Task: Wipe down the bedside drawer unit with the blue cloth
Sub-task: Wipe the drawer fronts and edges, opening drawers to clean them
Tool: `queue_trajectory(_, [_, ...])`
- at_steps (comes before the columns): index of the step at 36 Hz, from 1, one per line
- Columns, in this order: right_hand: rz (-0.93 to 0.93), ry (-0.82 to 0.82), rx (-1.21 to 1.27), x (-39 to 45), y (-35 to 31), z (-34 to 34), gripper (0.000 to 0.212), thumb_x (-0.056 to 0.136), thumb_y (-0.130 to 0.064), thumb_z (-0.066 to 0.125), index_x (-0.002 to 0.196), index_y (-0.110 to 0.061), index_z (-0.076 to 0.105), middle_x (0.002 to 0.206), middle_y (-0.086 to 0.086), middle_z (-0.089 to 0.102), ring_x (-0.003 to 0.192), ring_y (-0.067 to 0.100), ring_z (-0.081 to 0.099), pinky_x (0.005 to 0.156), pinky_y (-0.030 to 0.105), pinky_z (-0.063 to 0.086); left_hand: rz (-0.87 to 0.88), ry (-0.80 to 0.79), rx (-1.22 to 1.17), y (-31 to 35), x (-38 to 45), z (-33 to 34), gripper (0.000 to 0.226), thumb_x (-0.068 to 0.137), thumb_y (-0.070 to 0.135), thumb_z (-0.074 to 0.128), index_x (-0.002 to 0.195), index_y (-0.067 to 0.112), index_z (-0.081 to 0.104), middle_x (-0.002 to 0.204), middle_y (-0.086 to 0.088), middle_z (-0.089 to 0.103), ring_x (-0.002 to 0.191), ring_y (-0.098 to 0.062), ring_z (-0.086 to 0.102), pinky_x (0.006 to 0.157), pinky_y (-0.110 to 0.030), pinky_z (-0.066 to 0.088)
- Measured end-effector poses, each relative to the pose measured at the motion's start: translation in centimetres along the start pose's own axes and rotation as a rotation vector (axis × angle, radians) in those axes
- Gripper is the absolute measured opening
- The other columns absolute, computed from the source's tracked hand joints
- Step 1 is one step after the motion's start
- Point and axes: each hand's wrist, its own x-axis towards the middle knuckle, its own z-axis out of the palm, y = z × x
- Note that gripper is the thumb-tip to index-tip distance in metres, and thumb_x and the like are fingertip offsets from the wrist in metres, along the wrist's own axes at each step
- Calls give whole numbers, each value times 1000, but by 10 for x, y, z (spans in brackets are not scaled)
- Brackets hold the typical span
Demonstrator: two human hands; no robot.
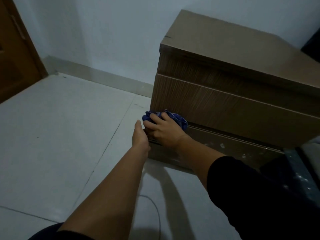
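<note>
A wooden door (15, 54) stands at the far left of a dim room, above a pale tiled floor (60, 135) that runs to a grey skirting board (97, 75) along the wall. A thin cable (154, 210) curls on the tiles near the bottom of the frame.

Reaching in from the lower left, the person's left hand (141, 135) lies edge-on against the front left corner of the bedside drawer unit (233, 104), fingers extended and gripping nothing that can be seen; whether it braces the unit or merely rests there cannot be told.

Just to its right, the right hand (164, 130) presses the bunched blue cloth (176, 118) flat against the lower left corner of the upper drawer front, fingers spread and curled over the fabric, which pokes out above and to the right of the knuckles. The cloth sits just above the gap that parts this drawer from the lower one.

The step in hand appears to be wiping the drawer fronts, started at the left edge. The next move likely calls for a firm sweep rightward along the panel, then down to the lower drawer front (225, 144), where pale specks (222, 145) show near the right side. The top (225, 42) looks bare.
</note>
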Motion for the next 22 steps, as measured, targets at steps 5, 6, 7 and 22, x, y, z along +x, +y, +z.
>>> queue_trajectory(5, [29, 32, 34, -22, 6, 4, 34, 57, -43, 80, 91, -38, 75, 109, -11, 64, 106, 22, 44, 81, 37, 39, 60, -14, 45, 1, -7, 10, 52, 102, 40, 23, 137, 10, 47, 120, -1, 53, 111, -19, 50, 95, -35, 36])
queue_trajectory(6, [28, 47, 23, -28, 8, 7, 33, 58, -41, 80, 90, -38, 75, 110, -10, 64, 106, 23, 40, 82, 38, 34, 71, -2, 51, 0, -6, 11, 50, 102, 39, 24, 135, 10, 49, 118, -3, 55, 104, -17, 49, 91, -33, 36])
queue_trajectory(7, [24, 58, 17, -34, 11, 8, 31, 58, -39, 80, 89, -37, 75, 110, -9, 65, 105, 24, 37, 81, 38, 30, 86, 8, 62, -2, -5, 13, 50, 101, 39, 25, 134, 10, 50, 121, -4, 58, 101, -16, 49, 90, -33, 36])
queue_trajectory(22, [138, -28, 51, -126, 33, 28, 40, 51, -39, 84, 90, -35, 76, 113, -7, 64, 103, 25, 38, 78, 42, 40, 134, -11, 302, -43, -24, 55, 60, 98, 48, 32, 152, 22, 22, 153, -7, 34, 140, -24, 32, 118, -43, 22])
